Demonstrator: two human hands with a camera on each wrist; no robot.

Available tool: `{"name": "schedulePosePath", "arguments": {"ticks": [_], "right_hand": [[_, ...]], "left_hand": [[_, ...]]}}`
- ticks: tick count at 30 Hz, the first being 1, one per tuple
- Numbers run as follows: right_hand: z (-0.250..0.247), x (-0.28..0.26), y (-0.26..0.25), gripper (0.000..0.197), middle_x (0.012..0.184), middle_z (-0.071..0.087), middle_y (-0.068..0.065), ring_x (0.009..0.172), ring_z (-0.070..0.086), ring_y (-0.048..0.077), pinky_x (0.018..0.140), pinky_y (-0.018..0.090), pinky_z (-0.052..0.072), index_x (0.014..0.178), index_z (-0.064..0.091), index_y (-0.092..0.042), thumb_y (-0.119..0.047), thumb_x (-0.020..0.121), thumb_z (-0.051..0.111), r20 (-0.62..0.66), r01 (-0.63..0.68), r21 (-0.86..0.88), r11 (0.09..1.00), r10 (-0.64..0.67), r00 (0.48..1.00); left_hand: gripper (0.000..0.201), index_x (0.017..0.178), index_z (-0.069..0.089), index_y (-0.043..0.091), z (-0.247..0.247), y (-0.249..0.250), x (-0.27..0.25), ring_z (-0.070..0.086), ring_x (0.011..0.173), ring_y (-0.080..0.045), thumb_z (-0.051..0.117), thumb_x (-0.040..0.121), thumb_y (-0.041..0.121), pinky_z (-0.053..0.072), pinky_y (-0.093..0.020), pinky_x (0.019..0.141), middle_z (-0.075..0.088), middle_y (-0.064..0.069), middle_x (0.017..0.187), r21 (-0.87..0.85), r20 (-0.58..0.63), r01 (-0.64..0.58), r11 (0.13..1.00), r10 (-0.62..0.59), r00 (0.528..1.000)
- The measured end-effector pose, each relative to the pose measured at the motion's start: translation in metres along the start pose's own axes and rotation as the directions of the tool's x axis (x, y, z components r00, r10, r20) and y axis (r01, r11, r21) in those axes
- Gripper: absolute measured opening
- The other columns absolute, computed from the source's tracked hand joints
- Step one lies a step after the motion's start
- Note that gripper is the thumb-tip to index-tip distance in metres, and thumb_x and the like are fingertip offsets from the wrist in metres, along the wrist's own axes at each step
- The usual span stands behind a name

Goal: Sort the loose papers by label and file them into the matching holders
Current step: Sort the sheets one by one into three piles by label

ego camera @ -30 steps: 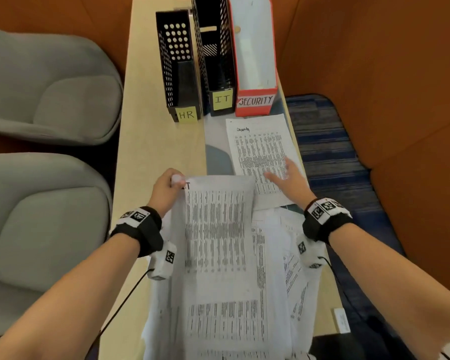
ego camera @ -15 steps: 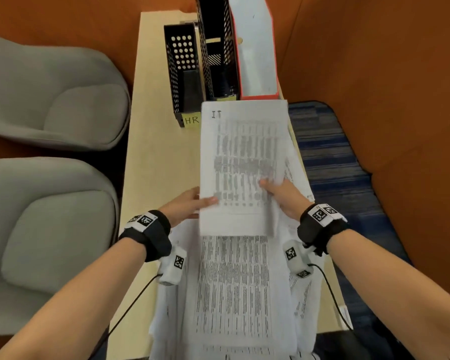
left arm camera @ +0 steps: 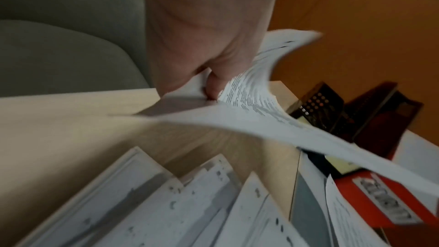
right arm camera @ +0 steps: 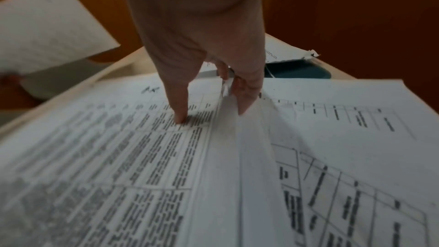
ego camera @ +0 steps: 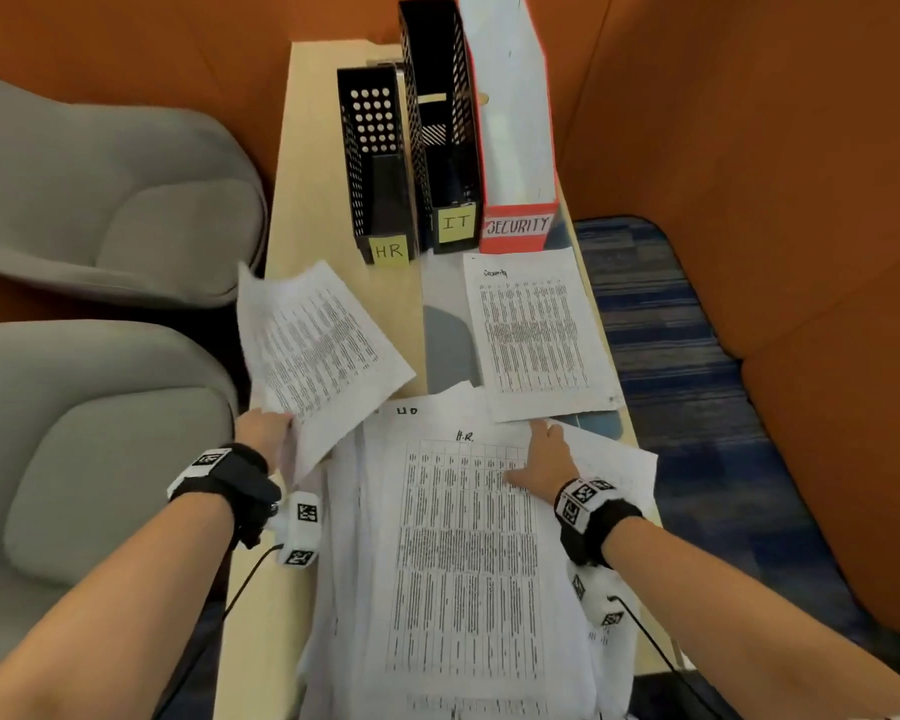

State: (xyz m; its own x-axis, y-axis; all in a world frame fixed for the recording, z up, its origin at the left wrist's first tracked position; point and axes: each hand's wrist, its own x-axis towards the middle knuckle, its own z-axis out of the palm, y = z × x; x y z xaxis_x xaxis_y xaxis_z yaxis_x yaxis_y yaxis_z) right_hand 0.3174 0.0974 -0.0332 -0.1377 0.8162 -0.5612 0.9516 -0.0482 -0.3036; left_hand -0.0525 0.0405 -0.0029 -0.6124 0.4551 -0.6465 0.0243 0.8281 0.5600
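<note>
My left hand [ego camera: 280, 424] pinches the near corner of a printed sheet [ego camera: 318, 350] and holds it tilted above the table's left edge; the left wrist view shows this sheet [left arm camera: 261, 119] curling out of my left hand [left arm camera: 206, 85]. My right hand [ego camera: 536, 452] rests with straight fingers on a pile of papers [ego camera: 463, 553] whose top sheet reads H.R. In the right wrist view the thumb [right arm camera: 178, 115] presses that top sheet [right arm camera: 142, 147]. A sheet marked Security [ego camera: 536, 330] lies flat before the red SECURITY holder [ego camera: 515, 122]. The black HR holder [ego camera: 378, 163] and IT holder [ego camera: 442, 127] stand to its left.
The narrow pale wooden table [ego camera: 323, 226] runs away from me. Two grey upholstered chairs [ego camera: 100, 200] [ego camera: 100, 459] sit close on the left. Orange walls close in behind and to the right, with blue carpet [ego camera: 671, 356] below. Cables trail from both wrists.
Both hands held the sheet up in front of the holders; now the left hand alone has swung it down and left. The right hand let go and dropped onto the pile.
</note>
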Motion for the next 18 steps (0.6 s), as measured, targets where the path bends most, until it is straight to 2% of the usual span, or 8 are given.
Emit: {"name": "schedulePosePath", "arguments": {"ticks": [3, 5, 7, 9, 11, 14, 16, 18], "right_hand": [[0.001, -0.001, -0.007, 0.076, 0.131, 0.04, 0.011, 0.12, 0.044, 0.03, 0.098, 0.04, 0.045, 0.135, 0.034, -0.011, -0.034, 0.075, 0.075, -0.09, 0.033, -0.083, 0.996, -0.04, 0.995], [0.001, 0.0, -0.009, 0.079, 0.136, 0.038, 0.009, 0.124, 0.041, 0.028, 0.1, 0.041, 0.043, 0.14, 0.03, -0.015, -0.029, 0.076, 0.074, -0.108, 0.09, -0.14, 0.986, -0.106, 0.988], [-0.002, 0.003, -0.011, 0.089, 0.144, 0.032, 0.009, 0.129, 0.038, 0.028, 0.102, 0.042, 0.042, 0.148, 0.022, -0.019, -0.03, 0.076, 0.074, -0.041, 0.199, -0.218, 0.955, -0.213, 0.976], [-0.007, 0.007, -0.014, 0.095, 0.144, 0.033, 0.009, 0.127, 0.04, 0.03, 0.1, 0.043, 0.044, 0.149, 0.018, -0.023, -0.037, 0.073, 0.075, 0.05, 0.281, -0.32, 0.905, -0.28, 0.959], [-0.013, 0.012, -0.017, 0.098, 0.138, 0.038, 0.009, 0.123, 0.043, 0.03, 0.097, 0.043, 0.045, 0.147, 0.021, -0.022, -0.044, 0.069, 0.077, 0.094, 0.291, -0.377, 0.879, -0.276, 0.956], [-0.017, 0.017, -0.021, 0.1, 0.134, 0.043, 0.007, 0.119, 0.045, 0.028, 0.097, 0.043, 0.044, 0.143, 0.025, -0.019, -0.049, 0.066, 0.08, 0.095, 0.284, -0.417, 0.863, -0.27, 0.958], [-0.018, 0.016, -0.023, 0.095, 0.129, 0.049, 0.006, 0.116, 0.048, 0.028, 0.094, 0.041, 0.045, 0.14, 0.027, -0.014, -0.045, 0.068, 0.08, 0.097, 0.301, -0.442, 0.845, -0.289, 0.952], [-0.014, 0.012, -0.025, 0.076, 0.118, 0.056, 0.006, 0.107, 0.055, 0.027, 0.085, 0.039, 0.048, 0.136, 0.029, -0.012, -0.031, 0.078, 0.074, 0.083, 0.336, -0.433, 0.836, -0.334, 0.939]], "left_hand": [[0.037, 0.125, 0.051, -0.012, 0.007, 0.005, 0.003, 0.057, 0.097, -0.036, 0.052, 0.09, 0.001, 0.04, -0.034, 0.077, 0.057, -0.029, 0.121, 0.093, 0.048, -0.034, 0.995, 0.029, 0.998], [0.033, 0.123, 0.052, -0.01, 0.014, 0.01, 0.005, 0.055, 0.094, -0.033, 0.049, 0.091, -0.004, 0.041, -0.037, 0.077, 0.059, -0.024, 0.116, 0.093, 0.064, -0.036, 0.995, 0.03, 0.997], [0.029, 0.117, 0.056, -0.008, 0.019, 0.015, 0.006, 0.055, 0.097, -0.031, 0.047, 0.09, -0.007, 0.044, -0.037, 0.083, 0.06, -0.021, 0.115, 0.117, 0.047, -0.082, 0.99, 0.077, 0.996], [0.028, 0.115, 0.056, -0.008, 0.018, 0.022, 0.005, 0.055, 0.1, -0.029, 0.046, 0.088, -0.007, 0.044, -0.037, 0.086, 0.061, -0.019, 0.114, 0.14, -0.012, -0.13, 0.982, 0.133, 0.991], [0.033, 0.121, 0.049, -0.008, 0.018, 0.028, 0.01, 0.055, 0.11, -0.035, 0.044, 0.089, -0.004, 0.043, -0.038, 0.092, 0.057, -0.023, 0.12, 0.148, -0.081, -0.139, 0.979, 0.152, 0.985], [0.036, 0.127, 0.044, -0.008, 0.019, 0.042, 0.021, 0.053, 0.116, -0.039, 0.043, 0.091, -0.001, 0.043, -0.04, 0.094, 0.054, -0.025, 0.125, 0.22, -0.072, -0.133, 0.966, 0.152, 0.986], [0.036, 0.126, 0.044, -0.008, 0.018, 0.052, 0.029, 0.054, 0.114, -0.041, 0.044, 0.091, 0.002, 0.043, -0.042, 0.093, 0.054, -0.026, 0.123, 0.267, -0.092, -0.135, 0.954, 0.165, 0.982], [0.038, 0.129, 0.04, -0.009, 0.015, 0.062, 0.038, 0.052, 0.117, -0.042, 0.044, 0.093, 0.002, 0.042, -0.045, 0.096, 0.052, -0.028, 0.127, 0.288, -0.149, -0.117, 0.95, 0.165, 0.975]]}}
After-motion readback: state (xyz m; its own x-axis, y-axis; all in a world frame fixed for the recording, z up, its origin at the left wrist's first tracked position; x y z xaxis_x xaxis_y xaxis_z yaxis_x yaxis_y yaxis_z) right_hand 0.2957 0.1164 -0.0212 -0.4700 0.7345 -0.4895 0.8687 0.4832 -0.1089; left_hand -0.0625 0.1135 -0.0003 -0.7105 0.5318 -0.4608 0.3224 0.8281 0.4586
